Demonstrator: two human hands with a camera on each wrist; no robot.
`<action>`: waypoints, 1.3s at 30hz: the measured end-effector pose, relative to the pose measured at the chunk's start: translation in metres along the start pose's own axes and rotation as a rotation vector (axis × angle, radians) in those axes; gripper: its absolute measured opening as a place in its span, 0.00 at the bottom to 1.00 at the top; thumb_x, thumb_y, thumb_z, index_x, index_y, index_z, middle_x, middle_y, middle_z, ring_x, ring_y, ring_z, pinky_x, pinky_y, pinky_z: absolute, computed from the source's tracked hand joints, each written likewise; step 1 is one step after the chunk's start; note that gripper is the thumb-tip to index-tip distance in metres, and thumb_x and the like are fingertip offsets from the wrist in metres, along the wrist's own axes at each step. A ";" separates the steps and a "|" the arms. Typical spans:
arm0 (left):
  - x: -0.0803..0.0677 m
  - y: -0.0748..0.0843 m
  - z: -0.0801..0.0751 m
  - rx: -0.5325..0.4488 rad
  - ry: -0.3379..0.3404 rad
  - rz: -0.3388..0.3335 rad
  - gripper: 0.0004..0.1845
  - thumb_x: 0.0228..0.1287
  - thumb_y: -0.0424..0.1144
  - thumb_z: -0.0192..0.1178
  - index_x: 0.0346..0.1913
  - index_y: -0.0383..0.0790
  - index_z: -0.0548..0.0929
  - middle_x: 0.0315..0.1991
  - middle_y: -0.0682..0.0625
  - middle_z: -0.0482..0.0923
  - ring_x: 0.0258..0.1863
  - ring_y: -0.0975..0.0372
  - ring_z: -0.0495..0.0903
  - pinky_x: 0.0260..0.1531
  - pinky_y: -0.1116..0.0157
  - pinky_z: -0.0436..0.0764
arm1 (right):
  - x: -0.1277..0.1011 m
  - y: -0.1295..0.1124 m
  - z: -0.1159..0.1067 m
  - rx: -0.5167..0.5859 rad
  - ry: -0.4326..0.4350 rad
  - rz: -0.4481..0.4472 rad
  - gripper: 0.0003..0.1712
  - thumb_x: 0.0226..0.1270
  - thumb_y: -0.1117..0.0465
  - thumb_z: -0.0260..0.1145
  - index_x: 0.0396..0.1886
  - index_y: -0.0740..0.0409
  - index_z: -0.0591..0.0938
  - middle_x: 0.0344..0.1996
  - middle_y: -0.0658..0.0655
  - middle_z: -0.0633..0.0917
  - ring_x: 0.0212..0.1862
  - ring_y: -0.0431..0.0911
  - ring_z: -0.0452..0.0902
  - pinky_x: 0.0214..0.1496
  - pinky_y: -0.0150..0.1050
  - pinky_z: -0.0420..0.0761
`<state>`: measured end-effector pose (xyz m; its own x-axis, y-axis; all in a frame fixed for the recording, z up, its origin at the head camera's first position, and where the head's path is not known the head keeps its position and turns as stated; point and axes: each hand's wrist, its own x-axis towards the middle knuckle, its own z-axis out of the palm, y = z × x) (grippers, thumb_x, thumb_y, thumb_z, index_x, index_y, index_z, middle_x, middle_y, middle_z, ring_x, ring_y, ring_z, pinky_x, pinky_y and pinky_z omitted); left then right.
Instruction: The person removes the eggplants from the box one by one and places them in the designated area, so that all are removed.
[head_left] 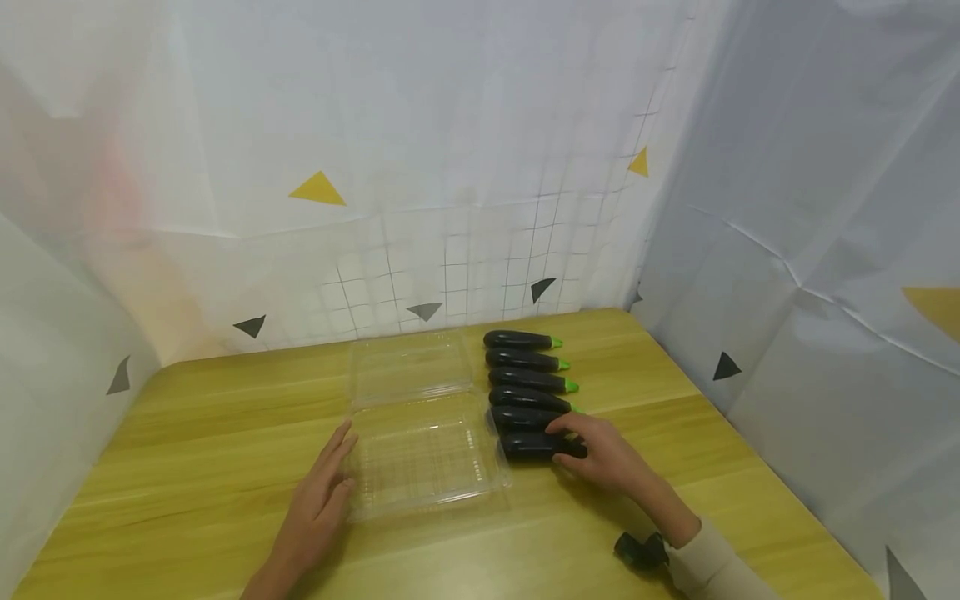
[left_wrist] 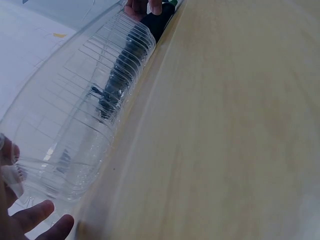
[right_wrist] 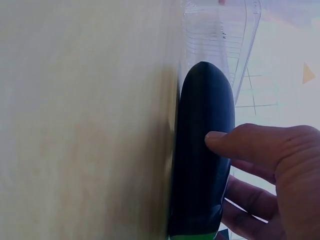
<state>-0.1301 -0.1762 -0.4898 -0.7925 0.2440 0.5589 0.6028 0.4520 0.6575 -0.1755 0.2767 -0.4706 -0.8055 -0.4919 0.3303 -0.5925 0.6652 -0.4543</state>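
While left hand point(head_left: 318, 500) steadies container point(head_left: 420, 454), right hand point(head_left: 603, 454) grips eggplant point(head_left: 532, 446).

The person is working with two bare hands, wearing no gloves and no rings that are showing. The left hand point(head_left: 318, 500) and its forearm are showing bare as far as the bottom edge of the head view, with no sleeve in sight. The right hand point(head_left: 607, 454) is coming out of a long beige sleeve point(head_left: 712, 567) with a close cuff ending at the wrist. A small black device point(head_left: 641, 550) is sitting against the inner side of that wrist, just ahead of the cuff; its details are too small to tell.
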 end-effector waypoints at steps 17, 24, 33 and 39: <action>0.001 0.000 -0.001 0.002 -0.008 -0.001 0.31 0.71 0.19 0.54 0.75 0.27 0.67 0.79 0.36 0.57 0.77 0.46 0.56 0.69 0.79 0.54 | 0.001 -0.005 -0.001 0.018 0.005 -0.023 0.20 0.62 0.67 0.77 0.54 0.59 0.85 0.50 0.53 0.87 0.52 0.51 0.84 0.51 0.49 0.85; 0.001 -0.001 -0.001 -0.002 -0.005 0.002 0.32 0.70 0.19 0.54 0.76 0.29 0.67 0.80 0.37 0.57 0.77 0.46 0.56 0.69 0.79 0.55 | 0.001 -0.004 0.001 0.009 0.006 -0.016 0.21 0.63 0.67 0.77 0.56 0.58 0.85 0.51 0.53 0.87 0.53 0.51 0.83 0.51 0.49 0.86; 0.000 -0.001 0.000 0.008 0.010 0.016 0.33 0.69 0.19 0.55 0.77 0.32 0.67 0.79 0.37 0.58 0.77 0.49 0.57 0.69 0.79 0.56 | 0.001 -0.004 0.001 0.013 -0.001 0.002 0.20 0.65 0.65 0.77 0.56 0.58 0.85 0.52 0.53 0.87 0.53 0.50 0.83 0.52 0.48 0.86; -0.001 -0.001 -0.001 0.005 -0.001 -0.002 0.33 0.71 0.20 0.55 0.78 0.34 0.66 0.80 0.38 0.57 0.77 0.48 0.57 0.69 0.79 0.55 | 0.000 -0.003 0.001 0.024 -0.005 0.003 0.21 0.65 0.65 0.77 0.57 0.59 0.85 0.53 0.53 0.86 0.54 0.51 0.83 0.50 0.48 0.86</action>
<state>-0.1303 -0.1779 -0.4907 -0.7940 0.2436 0.5569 0.6004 0.4571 0.6562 -0.1739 0.2739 -0.4700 -0.8074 -0.4927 0.3245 -0.5895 0.6531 -0.4753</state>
